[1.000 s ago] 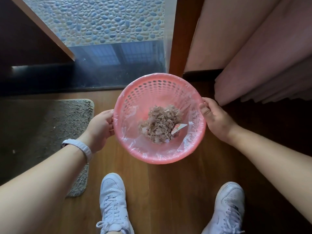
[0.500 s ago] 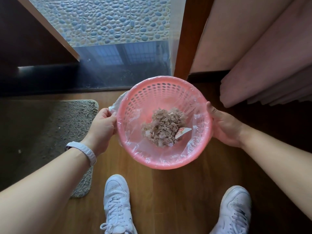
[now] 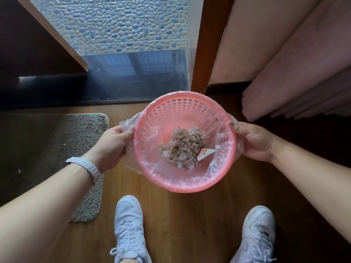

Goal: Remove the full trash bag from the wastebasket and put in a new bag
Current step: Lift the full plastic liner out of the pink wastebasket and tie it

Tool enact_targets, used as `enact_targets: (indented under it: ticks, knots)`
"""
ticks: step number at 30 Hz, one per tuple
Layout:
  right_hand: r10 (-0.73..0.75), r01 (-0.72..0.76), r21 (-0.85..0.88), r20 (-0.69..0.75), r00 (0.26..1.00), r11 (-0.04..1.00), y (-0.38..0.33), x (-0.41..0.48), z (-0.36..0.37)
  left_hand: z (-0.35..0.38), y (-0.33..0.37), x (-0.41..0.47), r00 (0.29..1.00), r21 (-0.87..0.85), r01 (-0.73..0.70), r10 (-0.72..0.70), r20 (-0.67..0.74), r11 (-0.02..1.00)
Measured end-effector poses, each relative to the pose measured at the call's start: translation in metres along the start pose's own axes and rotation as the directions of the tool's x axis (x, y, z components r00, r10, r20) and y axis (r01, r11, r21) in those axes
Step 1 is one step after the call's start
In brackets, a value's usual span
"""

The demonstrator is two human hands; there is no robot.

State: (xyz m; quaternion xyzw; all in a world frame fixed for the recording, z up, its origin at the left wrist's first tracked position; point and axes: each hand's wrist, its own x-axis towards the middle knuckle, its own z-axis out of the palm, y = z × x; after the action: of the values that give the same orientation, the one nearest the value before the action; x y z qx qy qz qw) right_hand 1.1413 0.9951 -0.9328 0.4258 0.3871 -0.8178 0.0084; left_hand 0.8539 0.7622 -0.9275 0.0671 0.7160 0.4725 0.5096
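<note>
Wood-plank floor (image 3: 190, 224) fills the head view, my only 1, with a grey mat (image 3: 57, 149) at the left, pebble tiling (image 3: 123, 25) beyond a dark sill and pink fabric (image 3: 303, 73) at the right. Ahead of 2 white shoes (image 3: 129, 224), the pink wastebasket (image 3: 182, 188) sits between both hands. I cannot tell whether it rests on the floor. The clear trash bag (image 3: 127, 124) is still inside it, holding a brownish heap of scraps (image 3: 182, 147).

1 second ago the film lay folded snug over the rim on both sides. Now it bunches clear of the rim at left and right, though it still wraps the near arc. I judge the bag is being freed for lifting out. No fresh bag is in sight.

The left hand (image 3: 112, 147), above a pale wristband (image 3: 91, 168), curls its fingers and pinches loose film just beside the rim. The right hand (image 3: 252, 143) pins film with its thumb on top. Its other fingers are tucked under the film, hidden from me.

A small white wrapper (image 3: 204, 153) among the scraps carries red print, too small to read. I see no other writing.
</note>
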Motion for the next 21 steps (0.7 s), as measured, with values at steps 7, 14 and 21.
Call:
enact_targets:
  ticks: [7,14,21]
  knots:
    - [-0.228,0.092,-0.515,-0.208,0.951,0.852,-0.016,-0.005,0.022,0.011,0.007,-0.008,0.937,0.47,-0.183,0.298,-0.182,0.863]
    - [-0.691,0.132,-0.967,-0.058,0.72,0.219,-0.006,-0.002,0.024,0.025,0.01,-0.025,0.857,0.724,-0.295,0.507,-0.087,0.623]
    - [-0.705,0.265,-0.96,0.128,0.697,0.087,-0.015,-0.007,0.034,0.018,0.015,-0.027,0.944,0.442,-0.291,0.331,-0.014,0.849]
